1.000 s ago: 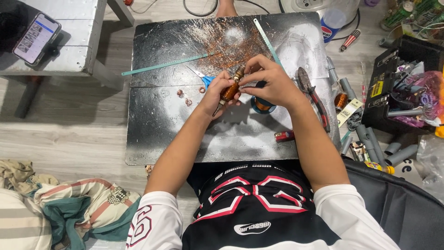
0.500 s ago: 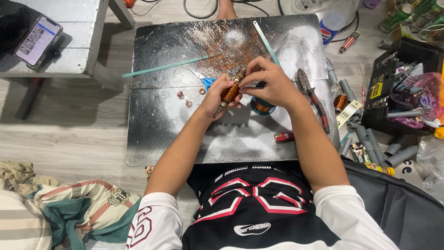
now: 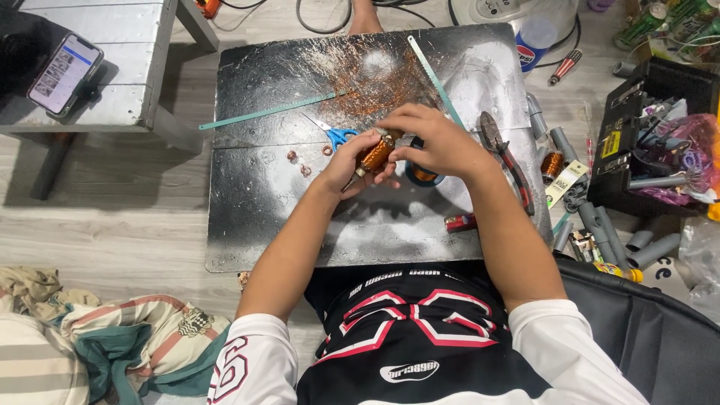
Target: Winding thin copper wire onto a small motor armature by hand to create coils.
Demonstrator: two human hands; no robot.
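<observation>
Still, both hands stay closed on the copper-wound armature (image 3: 375,154) above the counter (image 3: 262,217), apparently barely shifted, work continuing.

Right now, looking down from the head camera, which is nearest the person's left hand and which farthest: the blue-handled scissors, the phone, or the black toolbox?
1. Blue-handled scissors: just above the left hand, on the dark metal sheet.
2. Black toolbox: far off to the right, on the floor past the sheet's edge.
3. Phone: farthest, up on the grey bench at the left.
</observation>
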